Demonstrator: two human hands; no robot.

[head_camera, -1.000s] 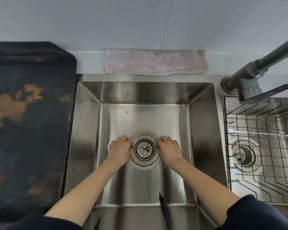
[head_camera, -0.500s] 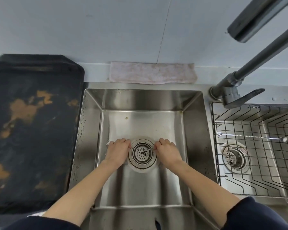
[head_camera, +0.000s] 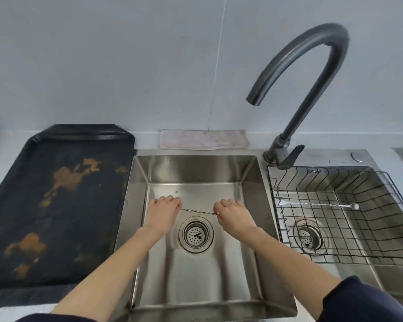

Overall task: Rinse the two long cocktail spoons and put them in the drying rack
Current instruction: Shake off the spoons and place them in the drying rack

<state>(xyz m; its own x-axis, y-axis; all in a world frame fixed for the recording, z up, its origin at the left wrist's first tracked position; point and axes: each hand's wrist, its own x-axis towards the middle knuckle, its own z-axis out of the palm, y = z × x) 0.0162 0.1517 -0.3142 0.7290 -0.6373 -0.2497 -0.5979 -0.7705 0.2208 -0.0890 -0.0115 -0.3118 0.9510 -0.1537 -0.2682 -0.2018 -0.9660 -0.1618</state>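
A long cocktail spoon (head_camera: 197,211) with a twisted stem is held level above the bottom of the steel sink (head_camera: 251,177). My left hand (head_camera: 163,211) grips its left end and my right hand (head_camera: 233,213) grips its right end; both ends are hidden in my fingers. A second long spoon (head_camera: 319,204) lies across the black wire drying rack (head_camera: 382,233) in the right basin, its small bowl to the right and its forked end to the left.
A dark gooseneck faucet (head_camera: 312,84) arches over the sink's back right, its spout pointing down; no water runs. A drain strainer (head_camera: 196,235) sits below the held spoon. A black stained tray (head_camera: 56,205) lies left of the sink. A folded cloth (head_camera: 204,139) rests behind it.
Both hands have lifted the spoon off the drain and away from me, and they have spread farther apart. My view has tilted up, so the whole faucet shows.
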